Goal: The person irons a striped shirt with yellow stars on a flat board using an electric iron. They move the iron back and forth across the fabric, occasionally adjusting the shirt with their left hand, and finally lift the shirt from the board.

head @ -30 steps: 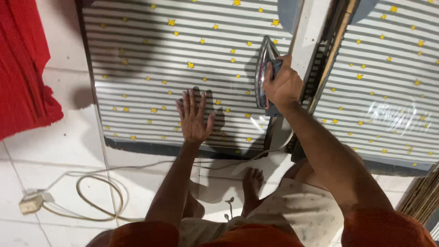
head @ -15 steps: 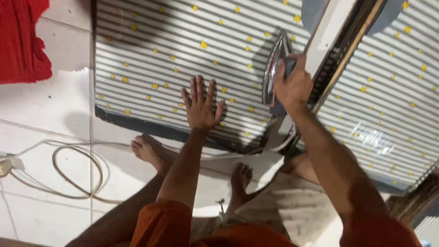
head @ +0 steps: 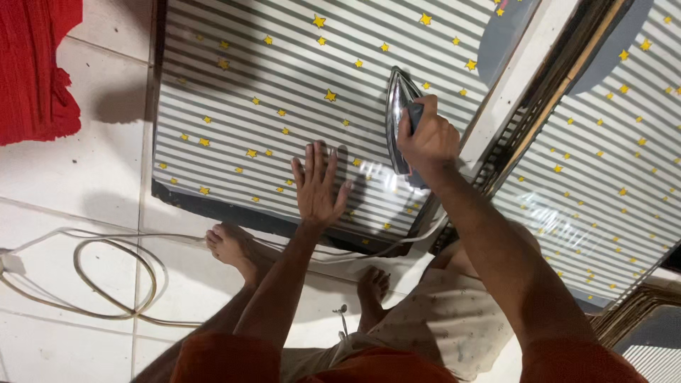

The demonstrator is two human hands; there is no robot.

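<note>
the right hand (head: 425, 138) is closed tight around the handle of the iron (head: 399, 117), in the upper middle of the frame. the iron's long side points up and down. the left hand (head: 317, 188) lies flat with fingers spread on the striped star cloth (head: 241, 85), just left of the iron.

The right hand (head: 428, 139) hides the iron's (head: 399, 117) handle. The red cloth (head: 32, 67) and white cord (head: 106, 284) run off the left edge.
</note>
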